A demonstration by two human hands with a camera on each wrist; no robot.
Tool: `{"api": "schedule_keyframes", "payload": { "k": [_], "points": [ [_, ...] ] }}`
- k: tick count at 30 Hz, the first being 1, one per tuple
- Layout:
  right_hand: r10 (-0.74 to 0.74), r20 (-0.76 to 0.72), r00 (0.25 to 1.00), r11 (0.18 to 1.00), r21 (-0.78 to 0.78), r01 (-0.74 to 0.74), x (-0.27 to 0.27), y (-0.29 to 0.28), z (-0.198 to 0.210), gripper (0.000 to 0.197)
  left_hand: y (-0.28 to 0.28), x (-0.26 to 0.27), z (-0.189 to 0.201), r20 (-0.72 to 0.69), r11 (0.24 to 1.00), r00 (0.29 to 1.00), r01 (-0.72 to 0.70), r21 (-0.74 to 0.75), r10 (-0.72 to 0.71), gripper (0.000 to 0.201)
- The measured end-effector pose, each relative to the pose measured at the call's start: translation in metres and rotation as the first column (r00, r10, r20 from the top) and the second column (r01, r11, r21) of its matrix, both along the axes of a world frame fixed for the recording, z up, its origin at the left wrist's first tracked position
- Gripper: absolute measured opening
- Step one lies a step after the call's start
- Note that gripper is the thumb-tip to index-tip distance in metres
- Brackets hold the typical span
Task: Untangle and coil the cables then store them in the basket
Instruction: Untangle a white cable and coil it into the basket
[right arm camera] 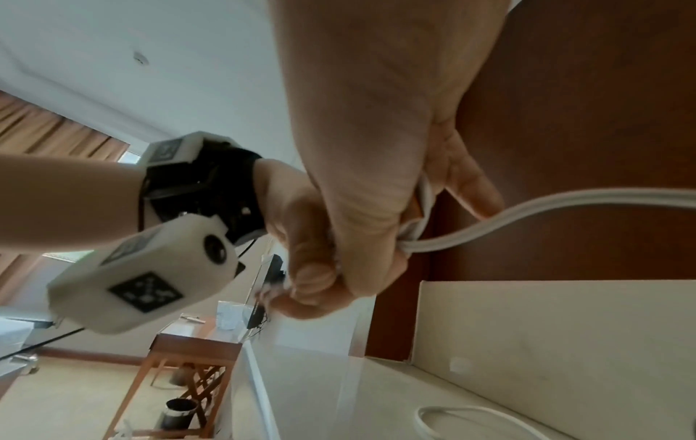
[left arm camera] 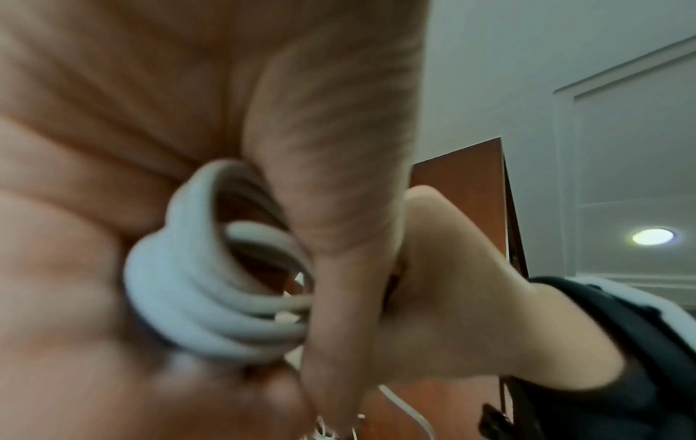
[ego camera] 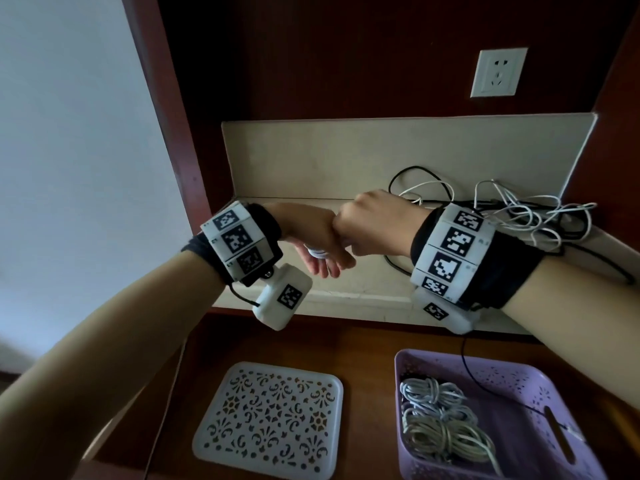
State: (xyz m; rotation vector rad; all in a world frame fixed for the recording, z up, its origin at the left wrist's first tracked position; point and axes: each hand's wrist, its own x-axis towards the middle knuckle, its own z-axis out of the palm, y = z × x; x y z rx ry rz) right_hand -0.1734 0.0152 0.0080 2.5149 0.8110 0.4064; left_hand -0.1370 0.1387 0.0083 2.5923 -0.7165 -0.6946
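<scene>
on the left of the wooden desk lies the flat white plastic tray with a cut-out floral pattern [ego camera: 268, 419], with nothing on it. above it my left hand [ego camera: 313, 242] carries the smooth white round cable wound in several loops [left arm camera: 211, 285] around its fingers; the thumb seems to press the turns down, though that close view is blurred. my right hand [ego camera: 372, 223] butts against it, fist curled on the cable's free run [right arm camera: 527, 208], which leaves the grip as a ribbed, slightly flat strand. that tail leads right toward the loose tangle of thin white and black cables [ego camera: 519, 216] on the pale shelf. if i tug while it is snagged there, i think the slick loops could slide off my fingers and spring open, or the whole knot could drag along. lower right, the lilac perforated plastic basket [ego camera: 554, 382] already holds two coiled pale bundles [ego camera: 440, 420].
</scene>
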Motion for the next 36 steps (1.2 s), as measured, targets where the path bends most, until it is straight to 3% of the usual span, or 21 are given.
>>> {"api": "schedule_keyframes", "payload": {
  "k": [5, 10, 12, 14, 16, 18, 22, 24, 26, 28, 30, 32, 34, 36],
  "points": [
    [-0.014, 0.014, 1.0, 0.991, 0.133, 0.012, 0.004, -0.008, -0.003, 0.019, -0.003, -0.004, -0.002, 0.088, 0.997, 0.993, -0.07, -0.033, 0.072, 0.026],
    [0.012, 0.061, 0.998, 0.946, 0.323, -0.031, 0.016, -0.019, -0.013, 0.023, -0.006, -0.005, -0.008, 0.263, 0.984, 0.948, -0.169, -0.063, 0.18, 0.021],
    [0.03, -0.029, 0.999, 0.862, 0.507, -0.011, 0.021, -0.026, -0.014, 0.027, -0.003, -0.003, -0.007, 0.297, 0.979, 0.933, -0.182, -0.09, 0.2, 0.023],
    [0.029, -0.21, 0.977, 0.741, 0.661, 0.119, 0.025, -0.036, -0.014, 0.035, 0.003, -0.001, -0.005, 0.306, 0.974, 0.926, -0.193, -0.121, 0.222, 0.023],
    [0.044, -0.295, 0.955, 0.678, 0.711, 0.188, 0.032, -0.047, -0.018, 0.026, 0.01, 0.003, 0.0, 0.304, 0.96, 0.915, -0.221, -0.174, 0.265, 0.023],
    [0.053, -0.298, 0.953, 0.664, 0.723, 0.189, 0.035, -0.054, -0.023, 0.011, 0.019, 0.007, 0.005, 0.27, 0.934, 0.908, -0.255, -0.249, 0.319, 0.024],
    [0.097, -0.252, 0.963, 0.537, 0.828, 0.162, 0.037, -0.059, -0.027, 0.02, 0.033, 0.016, 0.014, 0.134, 0.873, 0.916, -0.303, -0.383, 0.377, 0.028],
    [0.063, -0.164, 0.984, 0.606, 0.79, 0.093, 0.039, -0.059, -0.026, 0.022, 0.036, 0.02, 0.016, 0.062, 0.826, 0.91, -0.341, -0.448, 0.409, 0.033],
    [0.043, 0.107, 0.993, 0.754, 0.648, -0.103, 0.038, -0.055, -0.022, 0.021, 0.038, 0.023, 0.017, 0.026, 0.789, 0.893, -0.383, -0.48, 0.449, 0.035],
    [0.147, 0.385, 0.911, 0.863, 0.401, -0.308, 0.034, -0.05, -0.015, 0.013, 0.037, 0.027, 0.015, 0.113, 0.812, 0.86, -0.416, -0.408, 0.498, 0.03],
    [0.302, 0.55, 0.779, 0.876, 0.163, -0.454, 0.029, -0.04, -0.004, 0.018, 0.033, 0.028, 0.01, 0.331, 0.874, 0.81, -0.424, -0.236, 0.483, 0.022],
    [0.413, 0.611, 0.676, 0.838, 0.037, -0.545, 0.027, -0.026, 0.011, 0.02, 0.025, 0.026, 0.004, 0.525, 0.921, 0.772, -0.386, -0.06, 0.358, 0.023],
    [0.424, 0.626, 0.655, 0.817, 0.049, -0.575, 0.028, -0.016, 0.025, 0.012, 0.015, 0.022, -0.001, 0.587, 0.946, 0.77, -0.324, 0.025, 0.249, 0.023],
    [0.375, 0.58, 0.723, 0.798, 0.195, -0.571, 0.034, -0.015, 0.032, 0.009, 0.009, 0.012, -0.002, 0.595, 0.972, 0.788, -0.228, 0.051, 0.154, 0.022]
  ]
}}
